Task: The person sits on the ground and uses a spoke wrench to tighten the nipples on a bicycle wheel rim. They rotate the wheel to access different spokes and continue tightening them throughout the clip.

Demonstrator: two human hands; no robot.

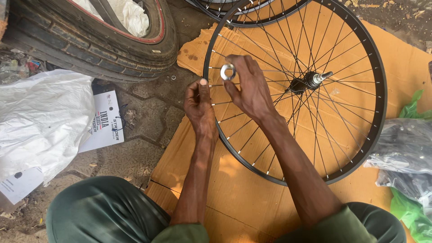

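Note:
A black spoked bicycle wheel [378,67] lies flat on brown cardboard [238,198]. Its hub and silver axle [315,79] stick up at the centre. My right hand [249,87] hovers over the spokes at the wheel's left side and pinches a silver metal ring [228,72] between thumb and fingers. My left hand [200,108] is just left of it, at the rim's left edge, fingers curled with the thumb raised; whether it holds something small I cannot tell.
A large black tyre [94,49] lies at the top left with white plastic inside. A white bag [40,121] and printed paper cards [105,121] sit on the left. Dark and green plastic bags [405,157] are on the right. A second wheel rim [252,18] shows at the top.

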